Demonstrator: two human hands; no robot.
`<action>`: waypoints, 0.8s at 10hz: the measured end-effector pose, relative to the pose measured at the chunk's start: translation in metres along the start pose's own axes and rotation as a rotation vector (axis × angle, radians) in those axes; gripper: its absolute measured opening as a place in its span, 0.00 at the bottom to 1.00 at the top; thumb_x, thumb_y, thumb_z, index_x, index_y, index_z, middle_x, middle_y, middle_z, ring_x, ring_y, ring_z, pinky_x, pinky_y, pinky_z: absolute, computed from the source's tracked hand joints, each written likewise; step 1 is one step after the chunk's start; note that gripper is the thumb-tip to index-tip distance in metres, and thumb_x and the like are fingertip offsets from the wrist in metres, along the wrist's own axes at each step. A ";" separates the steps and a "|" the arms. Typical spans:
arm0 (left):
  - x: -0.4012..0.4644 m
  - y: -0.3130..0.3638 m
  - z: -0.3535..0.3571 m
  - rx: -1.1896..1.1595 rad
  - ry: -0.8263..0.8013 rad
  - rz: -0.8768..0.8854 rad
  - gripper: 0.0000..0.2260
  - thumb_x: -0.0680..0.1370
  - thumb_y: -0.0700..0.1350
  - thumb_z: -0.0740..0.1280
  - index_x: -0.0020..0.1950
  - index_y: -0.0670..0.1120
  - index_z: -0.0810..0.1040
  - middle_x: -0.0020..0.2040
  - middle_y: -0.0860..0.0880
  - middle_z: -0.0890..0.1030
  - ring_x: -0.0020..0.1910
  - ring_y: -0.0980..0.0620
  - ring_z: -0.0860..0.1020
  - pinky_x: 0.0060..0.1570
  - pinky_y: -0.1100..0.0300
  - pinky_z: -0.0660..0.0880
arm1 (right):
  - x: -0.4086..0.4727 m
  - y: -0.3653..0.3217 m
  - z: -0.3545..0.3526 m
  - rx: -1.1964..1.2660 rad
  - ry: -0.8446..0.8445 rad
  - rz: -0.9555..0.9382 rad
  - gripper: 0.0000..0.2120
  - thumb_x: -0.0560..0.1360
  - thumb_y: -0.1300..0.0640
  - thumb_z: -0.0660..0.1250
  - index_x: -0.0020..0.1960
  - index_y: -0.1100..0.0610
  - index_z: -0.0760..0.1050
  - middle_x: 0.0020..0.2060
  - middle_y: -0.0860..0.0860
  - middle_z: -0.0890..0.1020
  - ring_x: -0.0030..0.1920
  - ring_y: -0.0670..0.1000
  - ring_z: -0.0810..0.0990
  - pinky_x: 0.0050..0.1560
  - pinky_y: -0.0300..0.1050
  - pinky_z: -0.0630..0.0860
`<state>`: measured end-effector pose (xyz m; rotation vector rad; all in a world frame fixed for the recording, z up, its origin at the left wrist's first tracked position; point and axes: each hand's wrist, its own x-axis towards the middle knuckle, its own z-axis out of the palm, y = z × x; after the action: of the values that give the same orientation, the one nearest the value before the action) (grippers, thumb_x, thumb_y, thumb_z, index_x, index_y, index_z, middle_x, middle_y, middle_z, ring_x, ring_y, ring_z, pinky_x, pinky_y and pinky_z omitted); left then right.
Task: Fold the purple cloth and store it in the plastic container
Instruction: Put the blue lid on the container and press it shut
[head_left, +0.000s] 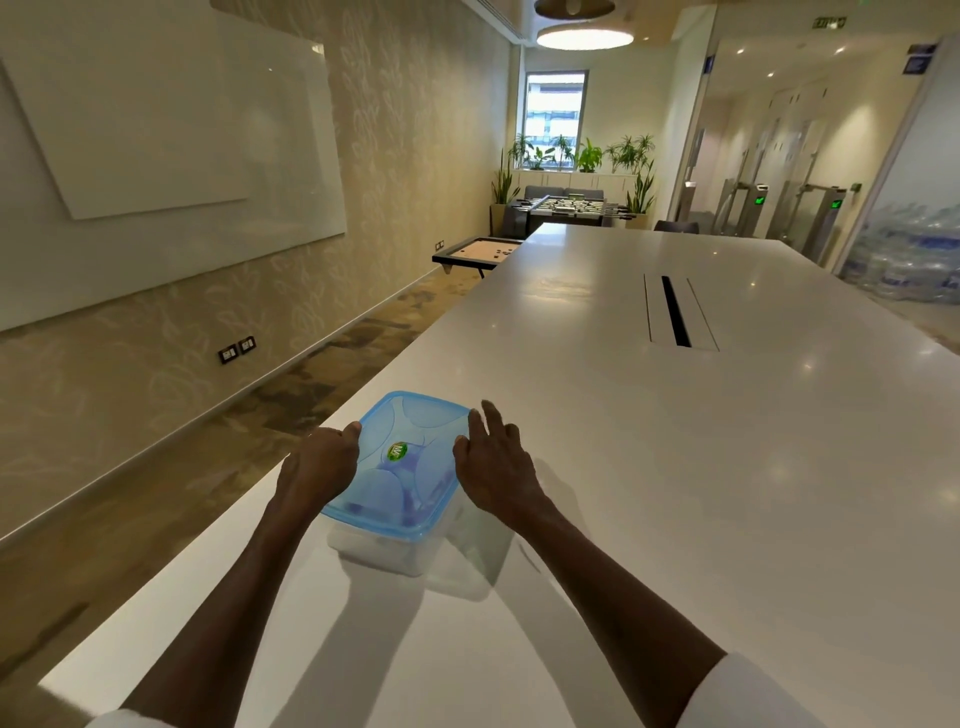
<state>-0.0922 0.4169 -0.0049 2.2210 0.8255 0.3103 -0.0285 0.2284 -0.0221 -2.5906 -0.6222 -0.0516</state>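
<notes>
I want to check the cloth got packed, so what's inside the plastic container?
Through the blue lid of the plastic container, a purplish shape shows inside, likely the purple cloth. The lid's tint hides whether it is folded.

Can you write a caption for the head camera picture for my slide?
Both hands, left and right, press the blue lid onto the container on the white table.

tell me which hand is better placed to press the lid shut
Left, probably. The left hand already curls over the blue lid's edge; the right hand rests beside it, fingers spread.
</notes>
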 end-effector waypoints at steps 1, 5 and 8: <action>0.000 0.006 -0.003 0.057 0.009 0.039 0.20 0.83 0.42 0.53 0.74 0.39 0.60 0.58 0.42 0.78 0.55 0.46 0.79 0.47 0.61 0.73 | 0.000 0.002 0.002 0.069 -0.024 -0.023 0.26 0.82 0.50 0.48 0.77 0.59 0.52 0.78 0.56 0.54 0.72 0.62 0.63 0.67 0.61 0.67; 0.043 0.022 0.010 0.140 -0.039 0.115 0.16 0.83 0.42 0.52 0.64 0.36 0.72 0.57 0.35 0.79 0.57 0.37 0.78 0.57 0.49 0.75 | 0.005 0.010 0.011 0.083 -0.045 -0.070 0.27 0.83 0.52 0.48 0.78 0.63 0.48 0.78 0.59 0.52 0.74 0.62 0.62 0.70 0.57 0.66; 0.059 0.033 0.017 -0.137 -0.109 0.005 0.22 0.82 0.51 0.57 0.58 0.33 0.77 0.58 0.33 0.78 0.59 0.35 0.76 0.57 0.48 0.72 | 0.004 0.010 0.013 0.127 -0.013 -0.080 0.27 0.83 0.51 0.47 0.78 0.62 0.48 0.79 0.57 0.52 0.73 0.61 0.63 0.71 0.55 0.65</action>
<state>-0.0237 0.4281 0.0049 2.0927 0.7193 0.2391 -0.0214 0.2278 -0.0376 -2.4452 -0.7099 -0.0206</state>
